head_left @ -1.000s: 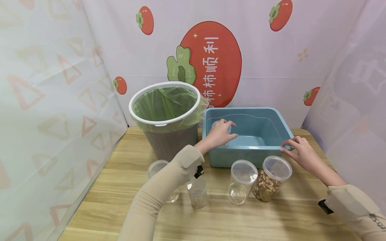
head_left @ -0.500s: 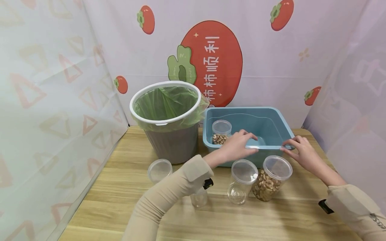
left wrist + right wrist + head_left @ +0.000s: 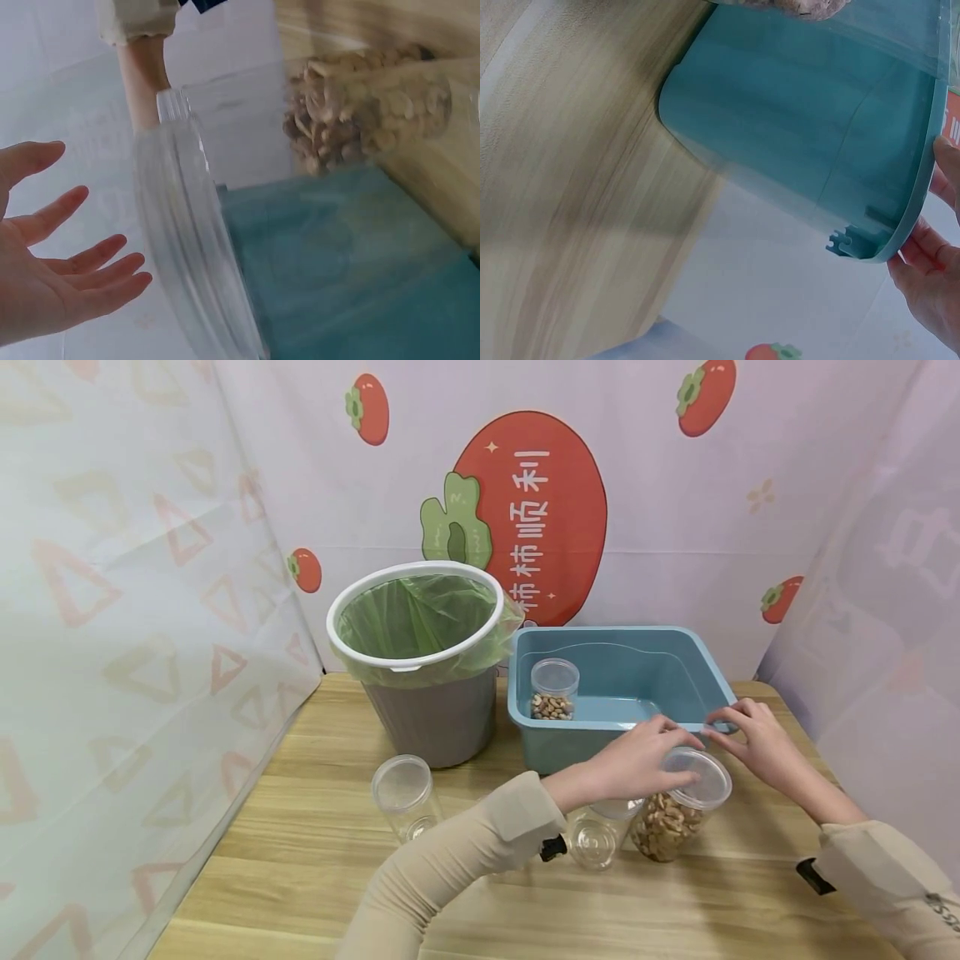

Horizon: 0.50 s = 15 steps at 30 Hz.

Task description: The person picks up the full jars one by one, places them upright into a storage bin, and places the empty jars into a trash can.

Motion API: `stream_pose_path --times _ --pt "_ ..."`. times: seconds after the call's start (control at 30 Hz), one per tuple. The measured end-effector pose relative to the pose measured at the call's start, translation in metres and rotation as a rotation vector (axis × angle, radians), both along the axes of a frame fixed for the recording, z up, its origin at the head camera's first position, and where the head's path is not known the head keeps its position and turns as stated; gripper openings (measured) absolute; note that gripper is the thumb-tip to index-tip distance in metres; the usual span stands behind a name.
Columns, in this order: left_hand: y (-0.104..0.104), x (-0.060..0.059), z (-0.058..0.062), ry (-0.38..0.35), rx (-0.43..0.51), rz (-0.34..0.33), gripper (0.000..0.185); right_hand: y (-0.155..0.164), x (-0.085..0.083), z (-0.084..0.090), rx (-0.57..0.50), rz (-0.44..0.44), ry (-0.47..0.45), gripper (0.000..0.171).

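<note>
Left hand (image 3: 637, 760), fingers spread and holding nothing, reaches over the lidded nut jar (image 3: 675, 814). Right hand (image 3: 753, 743) pinches the blue tub (image 3: 705, 668) rim. The jar looks rigid, slick and moderately weighty; best gripped around its lid edge.

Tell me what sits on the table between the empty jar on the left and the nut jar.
In the head view, another clear empty jar stands between the left empty jar and the nut jar, partly hidden by the left forearm.

The person wears a long-sleeved top in a plain beige colour. The left sleeve (image 3: 450, 860) ends in a folded cuff, and the right sleeve (image 3: 885, 877) has small dark lettering near its edge. A black strap (image 3: 812, 874) sits at each wrist. Both hands are bare.
</note>
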<state>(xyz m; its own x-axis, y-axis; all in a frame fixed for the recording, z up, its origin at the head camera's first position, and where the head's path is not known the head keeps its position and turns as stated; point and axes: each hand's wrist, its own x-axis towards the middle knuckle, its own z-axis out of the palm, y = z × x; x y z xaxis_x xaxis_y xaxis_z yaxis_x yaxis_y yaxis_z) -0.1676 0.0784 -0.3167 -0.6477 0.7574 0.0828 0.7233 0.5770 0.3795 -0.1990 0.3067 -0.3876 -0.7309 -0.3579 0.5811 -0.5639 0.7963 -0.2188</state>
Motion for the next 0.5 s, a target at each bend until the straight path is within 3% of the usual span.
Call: stream_pose_path --times 0.3,0.5 --pt "0.026 0.023 -0.01 0.153 -0.147 0.099 0.04 0.001 0.001 0.0 -0.012 -0.003 -0.033 0.014" --pt "0.035 0.027 -0.022 0.177 -0.2 0.126 0.042 0.0 0.0 -0.001 -0.01 -0.005 -0.026 0.015"
